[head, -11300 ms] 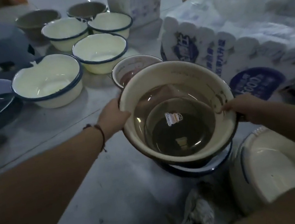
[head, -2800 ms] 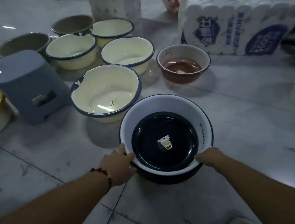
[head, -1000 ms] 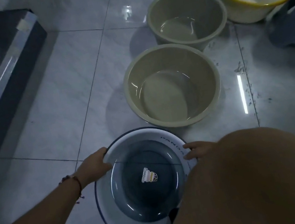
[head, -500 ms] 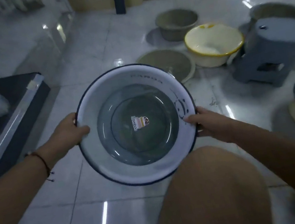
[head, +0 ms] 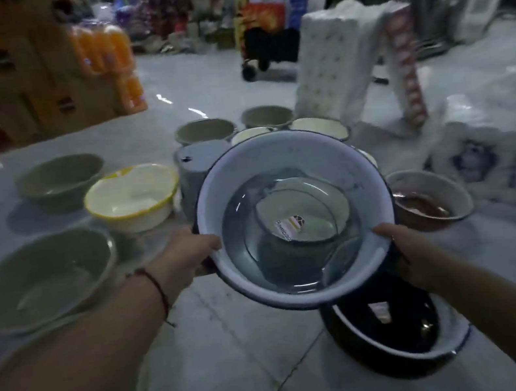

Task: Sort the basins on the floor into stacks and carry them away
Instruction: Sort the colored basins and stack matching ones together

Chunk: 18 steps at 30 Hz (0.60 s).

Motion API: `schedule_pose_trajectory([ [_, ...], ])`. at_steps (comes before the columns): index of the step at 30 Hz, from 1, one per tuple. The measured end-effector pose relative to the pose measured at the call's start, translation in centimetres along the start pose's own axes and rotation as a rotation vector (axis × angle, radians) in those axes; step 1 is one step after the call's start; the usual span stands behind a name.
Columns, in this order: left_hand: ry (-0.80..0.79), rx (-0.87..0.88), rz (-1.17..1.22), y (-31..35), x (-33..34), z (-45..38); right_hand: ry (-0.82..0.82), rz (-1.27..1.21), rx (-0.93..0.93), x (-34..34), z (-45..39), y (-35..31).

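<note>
I hold the white basin (head: 295, 219) up in front of me, well above the floor (head: 243, 353), my left hand (head: 187, 254) curled over its rim on one side and my right hand (head: 405, 255) gripping the rim opposite. It looks like enamelled metal with a dark edge: stiff, fairly light, glossy, so likely slick under my fingers and liable to chip if knocked. The rolled rim is the sure place to take it, two hands across from each other, as now. A darker, shiny bowl seems nested inside; blur keeps me from telling more. Below my right arm a dark basin (head: 396, 340) sits on the floor, probably the stack this belongs with. Other basins, like the yellow-rimmed one (head: 132, 196), wait further off.
</note>
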<state>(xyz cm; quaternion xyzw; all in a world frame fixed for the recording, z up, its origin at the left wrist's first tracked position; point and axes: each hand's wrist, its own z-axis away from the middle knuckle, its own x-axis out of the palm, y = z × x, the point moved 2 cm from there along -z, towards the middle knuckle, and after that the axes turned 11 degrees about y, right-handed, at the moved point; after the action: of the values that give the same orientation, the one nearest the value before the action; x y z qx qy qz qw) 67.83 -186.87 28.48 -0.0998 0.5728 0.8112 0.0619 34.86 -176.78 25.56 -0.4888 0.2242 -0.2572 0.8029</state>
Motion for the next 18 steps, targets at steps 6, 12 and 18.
schedule_pose_trajectory([
  [6,-0.206,-0.055,-0.067,-3.0,16.5,-0.5,0.298,-0.076,0.069,-12.2,-4.8,4.2],
  [12,-0.353,-0.051,-0.203,-4.7,24.4,-1.8,0.378,-0.015,0.157,-16.2,-8.2,8.4],
  [18,-0.407,0.031,-0.514,-7.8,27.3,-3.3,0.393,0.224,0.179,-17.7,-10.3,11.4],
])
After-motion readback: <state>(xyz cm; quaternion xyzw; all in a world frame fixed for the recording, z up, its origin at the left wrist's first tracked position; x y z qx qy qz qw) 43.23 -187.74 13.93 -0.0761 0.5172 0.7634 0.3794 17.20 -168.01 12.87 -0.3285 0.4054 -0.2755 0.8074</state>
